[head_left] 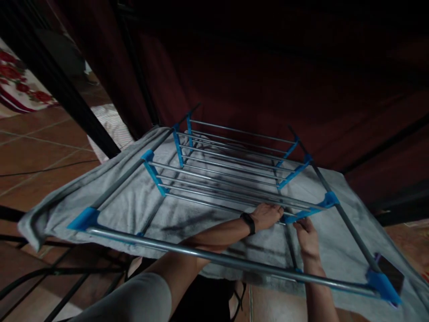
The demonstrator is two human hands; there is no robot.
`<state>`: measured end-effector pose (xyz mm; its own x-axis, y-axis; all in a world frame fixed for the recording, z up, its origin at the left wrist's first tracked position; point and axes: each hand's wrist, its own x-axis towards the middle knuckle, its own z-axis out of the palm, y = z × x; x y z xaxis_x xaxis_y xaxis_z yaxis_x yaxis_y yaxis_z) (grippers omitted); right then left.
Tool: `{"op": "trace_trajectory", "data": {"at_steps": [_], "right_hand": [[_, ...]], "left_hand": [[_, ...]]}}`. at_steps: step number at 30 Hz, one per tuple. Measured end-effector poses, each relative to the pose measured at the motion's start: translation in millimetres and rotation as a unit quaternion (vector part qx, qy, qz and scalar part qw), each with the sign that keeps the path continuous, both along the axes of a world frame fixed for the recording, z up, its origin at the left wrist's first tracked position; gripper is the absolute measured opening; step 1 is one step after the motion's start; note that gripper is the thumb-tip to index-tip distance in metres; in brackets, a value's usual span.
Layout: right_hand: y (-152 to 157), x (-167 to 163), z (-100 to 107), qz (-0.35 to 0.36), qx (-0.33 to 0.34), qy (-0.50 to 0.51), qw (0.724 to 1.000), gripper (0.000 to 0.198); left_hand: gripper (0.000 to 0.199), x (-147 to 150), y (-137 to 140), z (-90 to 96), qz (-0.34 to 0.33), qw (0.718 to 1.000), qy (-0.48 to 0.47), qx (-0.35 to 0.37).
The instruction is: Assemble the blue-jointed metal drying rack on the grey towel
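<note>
A metal rack (214, 182) of grey tubes, thin rods and blue plastic joints lies on a grey blanket. It looks like a clothes drying rack. My left hand (268, 216), with a black band on the wrist, reaches over the front tube (208, 256) and closes around the rod ends near the right side. Close beside it, my right hand (306, 235) pinches the lower edge of a blue bracket (306, 214) that holds those rods. My fingertips are partly hidden behind the rods and the bracket.
The grey blanket (117, 210) covers the raised surface under the rack. A dark phone-like object (390, 273) lies by the front right corner joint. Dark red curtains (241, 80) hang behind, between dark posts (63, 85). Tiled floor (47, 143) shows at left.
</note>
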<state>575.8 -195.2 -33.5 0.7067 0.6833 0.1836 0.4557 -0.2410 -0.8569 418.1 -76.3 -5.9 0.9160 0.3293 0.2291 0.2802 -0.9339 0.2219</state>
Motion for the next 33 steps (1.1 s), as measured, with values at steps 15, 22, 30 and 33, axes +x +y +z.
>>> {"op": "trace_trajectory", "data": {"at_steps": [15, 22, 30, 33], "right_hand": [[-1, -13, 12, -0.014, -0.008, 0.084, 0.996, 0.049], [-2, -8, 7, 0.011, -0.009, 0.091, 0.996, 0.049], [-1, 0, -3, 0.004, 0.0, 0.096, 0.995, 0.049], [-1, 2, -7, -0.001, 0.002, 0.088, 0.996, 0.05]], "left_hand": [[0.023, -1, 2, -7.3, -0.002, 1.0, 0.004, 0.026], [0.026, -4, 0, -5.6, 0.003, 1.0, -0.006, 0.03], [0.023, -3, -3, -1.5, 0.01, 0.999, 0.014, 0.037], [0.024, -3, -3, -2.1, 0.01, 0.999, 0.014, 0.047]]}}
